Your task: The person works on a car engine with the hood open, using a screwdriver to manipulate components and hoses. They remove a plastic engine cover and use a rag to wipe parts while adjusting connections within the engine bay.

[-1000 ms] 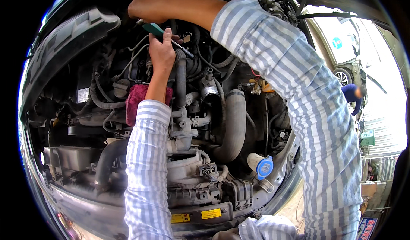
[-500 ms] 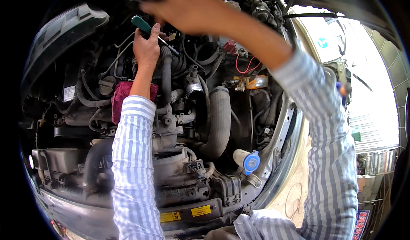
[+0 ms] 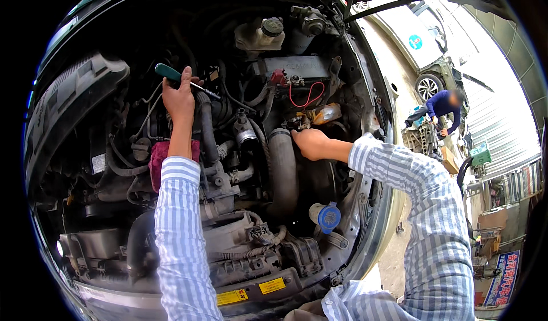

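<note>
My left hand (image 3: 179, 99) is closed around a screwdriver (image 3: 169, 71) with a green handle, its metal shaft slanting down to the right over the engine. Beneath that wrist lies a dark red cloth (image 3: 158, 166). My right hand (image 3: 313, 144) is curled beside the upper end of a thick grey hose (image 3: 282, 167). Its fingertips are close to the hose's rim, and whatever they hold, if anything, is hidden. Left of the hose stands a metal pipe fitting (image 3: 245, 131) with an open mouth. Just beyond my right hand sit wiring connectors and an amber plastic piece (image 3: 326, 114).
A battery (image 3: 294, 67) with a red terminal cover and a red wire (image 3: 308, 95) lies farther back, near a fluid reservoir (image 3: 260, 35). A blue cap (image 3: 328, 217) stands nearer, by the fender. Outside at right, a person (image 3: 448, 112) in dark blue bends over metal parts.
My right hand has come back from the far side of the engine bay, where it was blurred, to the grey hose. My left hand keeps the screwdriver; the view has shifted.
</note>
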Demonstrator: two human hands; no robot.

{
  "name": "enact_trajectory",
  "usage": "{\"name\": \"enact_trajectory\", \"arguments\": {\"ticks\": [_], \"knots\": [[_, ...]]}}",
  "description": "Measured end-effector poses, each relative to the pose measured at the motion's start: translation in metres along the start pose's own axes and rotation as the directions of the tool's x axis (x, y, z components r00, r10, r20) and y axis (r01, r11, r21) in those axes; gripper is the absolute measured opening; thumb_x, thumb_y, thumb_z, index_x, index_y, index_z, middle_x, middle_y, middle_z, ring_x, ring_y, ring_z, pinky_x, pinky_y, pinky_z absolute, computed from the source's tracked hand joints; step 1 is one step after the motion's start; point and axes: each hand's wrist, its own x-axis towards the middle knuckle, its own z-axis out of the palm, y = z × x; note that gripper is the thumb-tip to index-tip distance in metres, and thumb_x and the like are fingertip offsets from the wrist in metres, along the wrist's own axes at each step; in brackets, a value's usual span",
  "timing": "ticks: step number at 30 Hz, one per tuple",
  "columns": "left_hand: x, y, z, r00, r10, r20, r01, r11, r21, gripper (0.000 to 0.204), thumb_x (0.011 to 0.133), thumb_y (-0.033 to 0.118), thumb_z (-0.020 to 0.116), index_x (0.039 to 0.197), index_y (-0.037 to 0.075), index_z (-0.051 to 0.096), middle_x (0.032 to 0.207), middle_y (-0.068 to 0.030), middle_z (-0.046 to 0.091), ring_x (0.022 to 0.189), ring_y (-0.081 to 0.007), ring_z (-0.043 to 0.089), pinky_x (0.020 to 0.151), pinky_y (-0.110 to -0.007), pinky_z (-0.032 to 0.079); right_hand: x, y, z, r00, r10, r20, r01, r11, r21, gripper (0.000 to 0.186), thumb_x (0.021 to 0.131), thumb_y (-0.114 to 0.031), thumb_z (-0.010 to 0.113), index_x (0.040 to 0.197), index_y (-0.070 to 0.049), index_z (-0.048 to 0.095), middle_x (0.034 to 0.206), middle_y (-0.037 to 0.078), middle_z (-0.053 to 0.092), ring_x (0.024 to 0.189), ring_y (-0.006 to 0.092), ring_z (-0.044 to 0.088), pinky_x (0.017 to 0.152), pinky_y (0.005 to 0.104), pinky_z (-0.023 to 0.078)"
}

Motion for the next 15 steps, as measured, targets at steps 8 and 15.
{"name": "enact_trajectory", "arguments": {"ticks": [8, 15], "knots": [[0.000, -0.004, -0.003, 1.000, 0.010, -0.001, -0.010, 1.000, 0.008, 0.036, 0.096, 0.025, 0.073, 0.111, -0.003, 0.057, 0.085, -0.0138, 0.070, 0.075, -0.0219, 0.071, 0.075, -0.035, 0.060, 0.019, 0.028, 0.042, 0.985, 0.147, 0.090, -0.150, 0.988, 0.024, 0.041, 0.079, -0.006, 0.065, 0.117, 0.006, 0.058, 0.102, 0.028, 0.070, 0.101, 0.0436, 0.068, 0.083, 0.0504, 0.056], [0.000, 0.000, 0.001, 1.000, -0.008, -0.013, 0.007, 1.000, -0.015, 0.034, 0.095, 0.023, 0.074, 0.104, -0.003, 0.055, 0.080, -0.0118, 0.069, 0.069, -0.0206, 0.071, 0.066, -0.031, 0.059, 0.016, 0.012, 0.017, 0.998, 0.053, 0.047, -0.043, 0.979, -0.197, 0.019, 0.080, -0.009, 0.068, 0.097, -0.003, 0.074, 0.105, 0.019, 0.073, 0.103, 0.0340, 0.071, 0.085, 0.0430, 0.058]]}}
